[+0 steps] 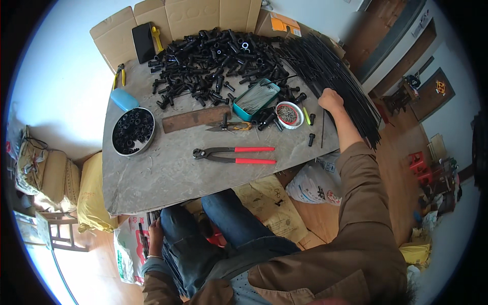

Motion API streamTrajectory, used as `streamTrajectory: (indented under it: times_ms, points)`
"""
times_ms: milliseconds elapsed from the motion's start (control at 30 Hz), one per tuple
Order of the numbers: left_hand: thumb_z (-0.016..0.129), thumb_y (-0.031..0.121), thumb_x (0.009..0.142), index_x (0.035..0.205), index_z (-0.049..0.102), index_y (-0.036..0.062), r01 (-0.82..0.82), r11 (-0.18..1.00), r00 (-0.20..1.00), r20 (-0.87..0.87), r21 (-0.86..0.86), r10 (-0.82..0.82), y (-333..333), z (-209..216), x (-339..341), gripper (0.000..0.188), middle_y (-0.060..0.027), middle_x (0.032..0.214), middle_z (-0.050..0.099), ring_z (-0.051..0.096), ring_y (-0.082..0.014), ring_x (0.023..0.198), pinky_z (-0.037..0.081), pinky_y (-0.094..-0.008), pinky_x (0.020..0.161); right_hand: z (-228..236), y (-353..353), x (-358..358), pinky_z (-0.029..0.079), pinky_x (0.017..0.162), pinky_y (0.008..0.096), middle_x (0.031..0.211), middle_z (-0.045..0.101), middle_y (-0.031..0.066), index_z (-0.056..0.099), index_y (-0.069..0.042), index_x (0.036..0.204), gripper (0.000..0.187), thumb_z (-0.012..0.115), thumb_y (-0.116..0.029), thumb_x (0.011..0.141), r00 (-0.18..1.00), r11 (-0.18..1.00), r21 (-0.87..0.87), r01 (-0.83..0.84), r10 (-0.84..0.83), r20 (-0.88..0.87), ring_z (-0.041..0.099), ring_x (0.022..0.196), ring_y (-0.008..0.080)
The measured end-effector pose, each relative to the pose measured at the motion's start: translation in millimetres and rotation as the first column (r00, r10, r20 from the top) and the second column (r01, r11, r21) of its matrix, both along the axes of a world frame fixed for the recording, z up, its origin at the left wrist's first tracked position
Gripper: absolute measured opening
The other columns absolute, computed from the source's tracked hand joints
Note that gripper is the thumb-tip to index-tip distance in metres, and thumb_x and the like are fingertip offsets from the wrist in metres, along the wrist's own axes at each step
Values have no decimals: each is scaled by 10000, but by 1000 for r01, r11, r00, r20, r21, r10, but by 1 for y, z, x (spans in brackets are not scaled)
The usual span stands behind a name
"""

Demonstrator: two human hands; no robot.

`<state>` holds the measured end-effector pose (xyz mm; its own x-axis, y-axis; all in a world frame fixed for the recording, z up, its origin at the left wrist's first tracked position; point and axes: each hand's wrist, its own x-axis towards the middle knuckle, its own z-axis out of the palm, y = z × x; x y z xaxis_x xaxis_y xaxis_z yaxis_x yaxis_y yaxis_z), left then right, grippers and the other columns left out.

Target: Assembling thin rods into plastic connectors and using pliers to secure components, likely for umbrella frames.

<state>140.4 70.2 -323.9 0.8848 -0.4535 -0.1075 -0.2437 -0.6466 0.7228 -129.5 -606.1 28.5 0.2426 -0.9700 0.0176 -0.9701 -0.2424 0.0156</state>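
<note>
My right hand [331,100] is closed at the left edge of a big pile of thin black rods [351,96] on the table's right side. One thin black rod [322,129] points down from the fist toward the table edge. Low beside my left thigh, my left hand [155,235] is closed around a bundle of dark thin rods [143,240], partly hidden by the fingers and leg. Nearest the right hand lie a yellow-green marker-like stick [306,116], loose black bolt-like parts [311,139] and a white bowl [300,121] of small metal pieces.
Red-handled pincers [234,155] lie near the front of the grey table [152,188]. Behind them are a wooden strip [190,119], yellow-handled pliers [236,126], a teal tray [244,116] of thin wires, a round pan [151,142] and heaped black parts [213,61].
</note>
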Motion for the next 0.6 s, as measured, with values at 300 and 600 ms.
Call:
streamTrajectory:
  times_ms: [300,600]
  points:
    - [517,351,926,971,666,14,-197,978,896,-392,69,208,-5,12,-7,371,-183,715,639,651,-264,641,507,-380,584,16,7,-3,479,907,439,1142,623,215,639,-16,1108,364,556,-236,830,1000,999,-23,-31,31,-5,578,1097,384]
    - [531,340,926,927,672,9,-162,986,954,-262,-33,148,14,4,-14,359,-113,677,634,625,-207,553,501,-328,465,131,17,-19,487,851,476,1076,639,220,649,-28,1014,245,519,-132,835,969,925,-300,-233,196,-148,606,1024,388]
